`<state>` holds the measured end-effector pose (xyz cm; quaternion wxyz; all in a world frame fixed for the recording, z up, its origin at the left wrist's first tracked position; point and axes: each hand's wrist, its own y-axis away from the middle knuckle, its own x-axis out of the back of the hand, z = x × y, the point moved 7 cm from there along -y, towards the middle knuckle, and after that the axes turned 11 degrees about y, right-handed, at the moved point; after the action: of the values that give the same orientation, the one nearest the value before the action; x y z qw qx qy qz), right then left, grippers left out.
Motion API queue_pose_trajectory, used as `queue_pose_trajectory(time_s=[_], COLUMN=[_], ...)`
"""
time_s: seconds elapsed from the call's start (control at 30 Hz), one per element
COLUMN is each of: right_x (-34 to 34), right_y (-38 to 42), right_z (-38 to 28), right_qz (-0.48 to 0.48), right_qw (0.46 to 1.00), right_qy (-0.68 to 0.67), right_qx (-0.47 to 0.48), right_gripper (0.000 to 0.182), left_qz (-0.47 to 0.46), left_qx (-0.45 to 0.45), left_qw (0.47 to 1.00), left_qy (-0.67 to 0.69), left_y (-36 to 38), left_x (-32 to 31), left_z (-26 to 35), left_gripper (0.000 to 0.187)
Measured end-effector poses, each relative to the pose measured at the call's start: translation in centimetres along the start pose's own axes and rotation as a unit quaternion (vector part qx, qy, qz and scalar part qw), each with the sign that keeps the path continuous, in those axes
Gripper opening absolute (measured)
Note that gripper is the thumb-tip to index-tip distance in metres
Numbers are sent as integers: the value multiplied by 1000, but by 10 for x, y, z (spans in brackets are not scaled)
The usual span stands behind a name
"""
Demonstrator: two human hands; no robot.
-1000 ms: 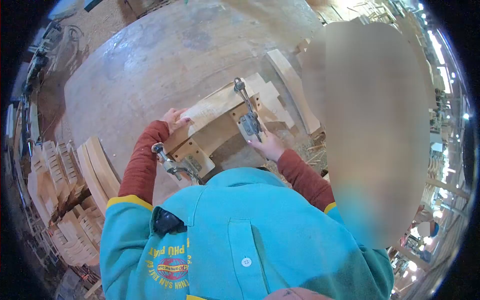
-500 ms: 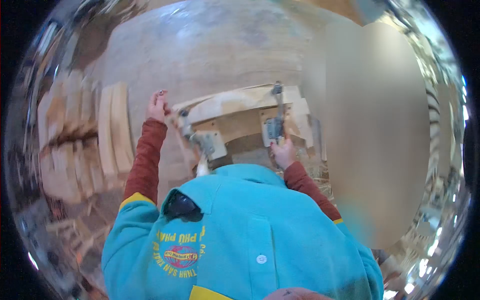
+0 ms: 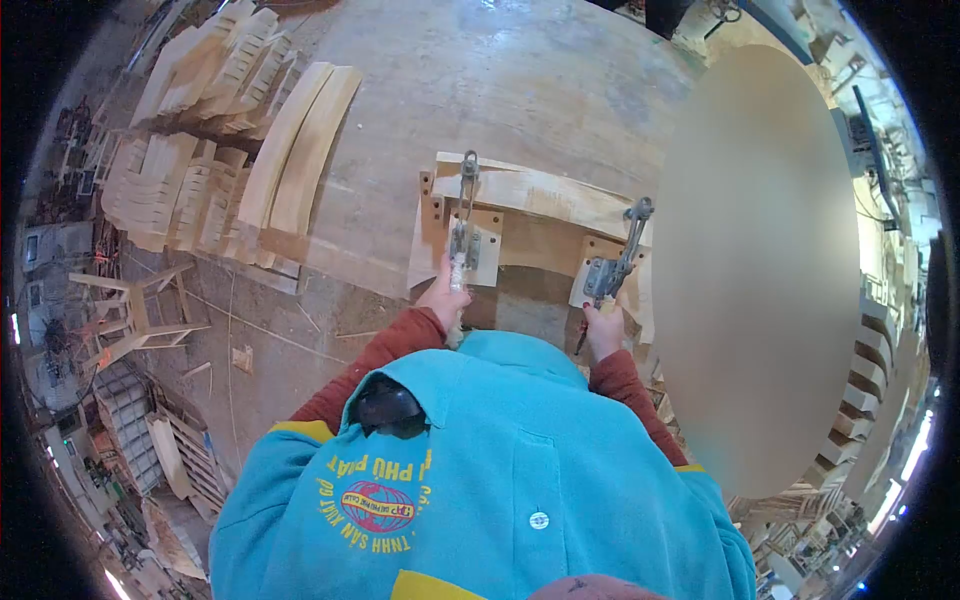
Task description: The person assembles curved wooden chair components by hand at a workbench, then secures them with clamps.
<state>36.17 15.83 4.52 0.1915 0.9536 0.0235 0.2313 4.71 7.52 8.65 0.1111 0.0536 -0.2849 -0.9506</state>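
Observation:
A jig (image 3: 545,244) of wooden pieces lies on the table's near edge, with a long curved wooden piece (image 3: 555,197) across its far side. Two metal toggle clamps are mounted on it. My left hand (image 3: 443,297) is closed around the pale, wrapped handle of the left toggle clamp (image 3: 462,235), whose arm reaches over the curved piece near its left end. My right hand (image 3: 605,331) grips the handle of the right toggle clamp (image 3: 610,270). That clamp's arm slants forward and right, its tip overlapping the curved piece's right end.
Two long curved wooden parts (image 3: 300,160) lie on the table (image 3: 480,75) to the left, beside stacks of shaped wood (image 3: 170,190). A wooden frame (image 3: 140,315) stands on the floor at left. A blurred area (image 3: 765,270) hides much of the right.
My left hand has come from out left of the jig onto the left clamp's handle. That clamp's arm has swung over the curved piece. The view has turned; my right hand stays on its clamp.

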Motion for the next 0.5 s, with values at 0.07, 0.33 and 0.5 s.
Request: queue_pose_trajectory(time_s=[0.07,0.33,0.5], right_x=[4,9,6], right_y=[-3,12,12], right_z=[-5,-27,-18], right_qz=[-2,58,35], right_qw=[1000,996,994], right_qy=[6,67,103], right_qx=[19,10,-25], right_gripper=[19,22,40], left_qz=[133,119,167], left_qx=[-88,-55,-78], left_qw=[960,990,982], left_qy=[-229,51,-37], left_y=[-3,-22,-8], left_x=[7,-4,-15], left_z=[0,-11,18], left_gripper=[87,71,56])
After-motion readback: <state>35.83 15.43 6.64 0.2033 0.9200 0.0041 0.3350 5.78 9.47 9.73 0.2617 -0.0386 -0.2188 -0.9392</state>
